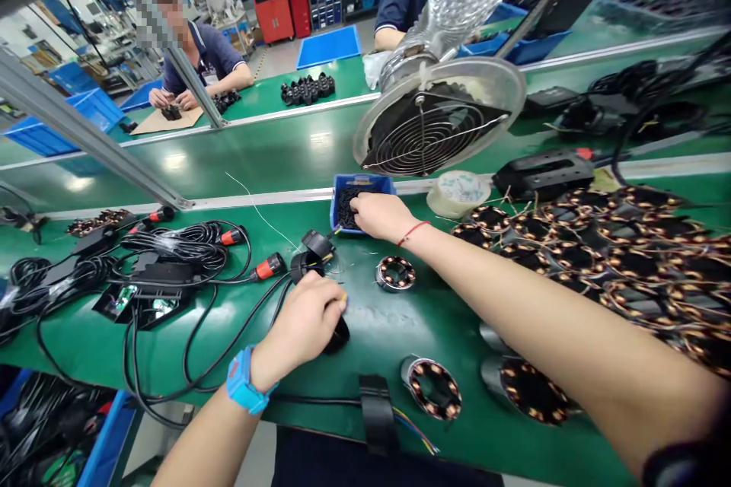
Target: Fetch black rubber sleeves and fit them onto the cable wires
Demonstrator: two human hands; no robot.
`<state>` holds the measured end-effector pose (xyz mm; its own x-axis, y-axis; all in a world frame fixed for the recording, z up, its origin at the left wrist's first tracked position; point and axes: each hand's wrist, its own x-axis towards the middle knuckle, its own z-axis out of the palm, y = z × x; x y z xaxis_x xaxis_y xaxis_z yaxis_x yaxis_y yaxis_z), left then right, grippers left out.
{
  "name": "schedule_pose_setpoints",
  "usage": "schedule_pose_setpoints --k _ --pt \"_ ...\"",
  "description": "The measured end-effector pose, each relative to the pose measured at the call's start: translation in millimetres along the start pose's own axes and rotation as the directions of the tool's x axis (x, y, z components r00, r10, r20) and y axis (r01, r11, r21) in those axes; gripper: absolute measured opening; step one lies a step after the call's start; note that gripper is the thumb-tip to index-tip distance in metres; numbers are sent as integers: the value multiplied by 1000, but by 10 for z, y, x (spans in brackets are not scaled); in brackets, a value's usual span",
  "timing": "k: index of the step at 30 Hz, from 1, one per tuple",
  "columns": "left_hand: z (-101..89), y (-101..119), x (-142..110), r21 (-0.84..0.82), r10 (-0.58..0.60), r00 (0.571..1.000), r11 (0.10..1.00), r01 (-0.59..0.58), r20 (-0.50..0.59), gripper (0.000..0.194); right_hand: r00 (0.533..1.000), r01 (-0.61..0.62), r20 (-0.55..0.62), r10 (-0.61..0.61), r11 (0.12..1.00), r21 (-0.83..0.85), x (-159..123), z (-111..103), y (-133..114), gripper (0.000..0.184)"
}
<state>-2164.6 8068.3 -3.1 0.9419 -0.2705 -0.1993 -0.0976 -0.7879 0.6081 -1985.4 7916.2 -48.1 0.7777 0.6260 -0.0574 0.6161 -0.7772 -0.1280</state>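
Note:
My left hand (pixel 308 316) is closed above the green bench, thumb against curled fingers. Something yellow peeks out at its fingertips, but what it grips is mostly hidden. A black round part (pixel 338 336) shows beneath the fingers, and a black collar with thin wires (pixel 307 265) lies just beyond them. My right hand (pixel 380 214) reaches into a small blue bin (pixel 365 181) full of small black pieces (pixel 346 207). Its fingers are bent together among the pieces; what they pinch cannot be made out. Near the right wrist stands a copper-wound stator ring (pixel 395 274).
Many stators (pixel 576 255) cover the bench's right side. Coiled black cables (pixel 177 243) lie left. A fume hood (pixel 434 125) hangs above a tape roll (pixel 458 193). A cable with a black sleeve (pixel 377 415) lies near the front edge. Two co-workers sit across.

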Motion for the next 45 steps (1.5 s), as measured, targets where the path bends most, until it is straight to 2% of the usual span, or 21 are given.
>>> schedule_pose_setpoints --k 1,3,8,13,16,18,20,24,29,34,35,37,39,40,43,45 --pt "0 -15 7 0 -11 998 1000 11 -64 17 1000 -2 -5 2 1000 12 -26 -8 5 23" --pt "25 -45 26 26 2 995 1000 0 -97 18 1000 12 -5 -12 999 37 -76 -38 25 21" --pt "108 -76 8 166 41 999 985 -44 18 20 998 58 4 -59 994 95 -104 -101 113 13" --pt "64 -101 -71 296 69 996 952 -83 59 27 1000 -4 5 3 989 150 -38 -71 175 12" --pt "3 -125 -55 340 119 987 928 -150 111 28 999 -35 14 33 985 170 -15 -62 178 14" --pt "-37 -145 -16 296 146 979 937 -184 145 26 999 -48 23 45 982 183 -9 -68 173 16" --pt "-67 -179 26 177 145 980 970 -168 134 22 998 -66 29 62 978 198 -8 -80 164 18" --pt "-96 -306 53 -142 89 996 986 -85 21 14 992 -122 26 120 958 260 -23 -124 123 24" --pt "-135 -475 10 -345 29 998 937 -45 -51 8 978 -189 5 206 885 426 -63 -202 46 16" --pt "-154 -525 -26 -371 -8 998 929 -16 -64 6 953 -252 52 297 688 681 -166 -260 -47 8" --pt "-153 -527 -32 -362 -21 997 932 -7 -73 5 945 -259 63 321 614 746 -218 -278 -89 7" --pt "-146 -533 -41 -363 -50 995 932 13 -92 5 930 -232 85 358 392 890 -373 -326 -222 5" --pt "-138 -540 -47 -414 -72 992 910 25 -99 3 932 -164 102 347 153 975 -585 -373 -428 12" --pt "-133 -543 -49 -458 -75 993 889 25 -91 3 940 -137 106 325 76 988 -702 -388 -551 16" --pt "-113 -545 -53 -576 -56 997 818 15 -54 5 954 -118 111 277 8 993 -1014 -370 -920 21" --pt "-96 -540 -56 -588 -50 997 809 5 -60 7 944 -103 108 310 -32 994 -1143 -304 -1098 20"
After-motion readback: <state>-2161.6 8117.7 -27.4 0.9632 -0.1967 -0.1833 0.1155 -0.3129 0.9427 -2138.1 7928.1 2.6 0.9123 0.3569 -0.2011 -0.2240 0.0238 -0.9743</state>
